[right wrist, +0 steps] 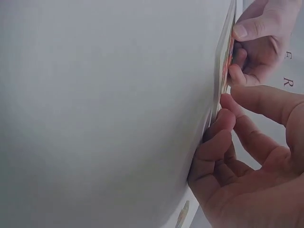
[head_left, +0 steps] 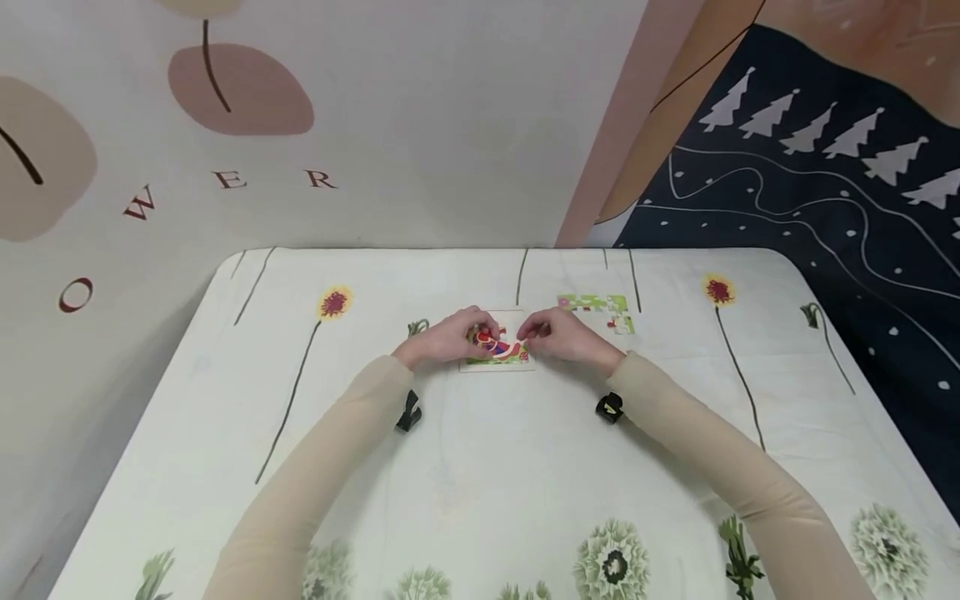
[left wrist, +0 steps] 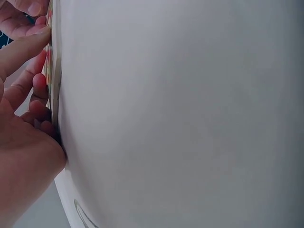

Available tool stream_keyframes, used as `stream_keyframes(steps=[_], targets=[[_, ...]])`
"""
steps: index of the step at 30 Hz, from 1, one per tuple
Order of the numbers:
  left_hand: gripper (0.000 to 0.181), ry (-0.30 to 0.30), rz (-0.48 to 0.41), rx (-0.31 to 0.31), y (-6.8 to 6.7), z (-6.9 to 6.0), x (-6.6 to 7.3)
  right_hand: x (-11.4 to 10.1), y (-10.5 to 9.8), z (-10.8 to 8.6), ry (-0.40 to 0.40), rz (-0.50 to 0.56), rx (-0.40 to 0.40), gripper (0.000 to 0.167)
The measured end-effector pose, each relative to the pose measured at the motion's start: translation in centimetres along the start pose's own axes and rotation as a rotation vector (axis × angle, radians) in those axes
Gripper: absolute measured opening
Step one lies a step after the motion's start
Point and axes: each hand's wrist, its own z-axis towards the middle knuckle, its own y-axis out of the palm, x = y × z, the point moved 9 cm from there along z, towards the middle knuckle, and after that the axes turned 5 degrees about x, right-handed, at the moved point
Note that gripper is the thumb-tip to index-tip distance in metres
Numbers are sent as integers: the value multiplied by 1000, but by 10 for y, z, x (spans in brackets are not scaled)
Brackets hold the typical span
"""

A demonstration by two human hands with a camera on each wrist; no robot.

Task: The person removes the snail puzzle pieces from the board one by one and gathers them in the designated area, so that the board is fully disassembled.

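Inward — left hand (head_left: 448, 337) and right hand (head_left: 568, 336) bend at the puzzle (head_left: 506, 350).

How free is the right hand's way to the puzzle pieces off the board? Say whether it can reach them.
Likely yes: the right hand is close to those puzzle pieces, and nothing seems to stand between. It is at the right edge of the puzzle board, so would have to leave it first.
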Motion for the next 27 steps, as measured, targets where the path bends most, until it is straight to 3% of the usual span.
stream_keyframes(steps=[27], targets=[[20,-26,-1,2,0,2,2,-2,2,-2,17,31,-3,16]])
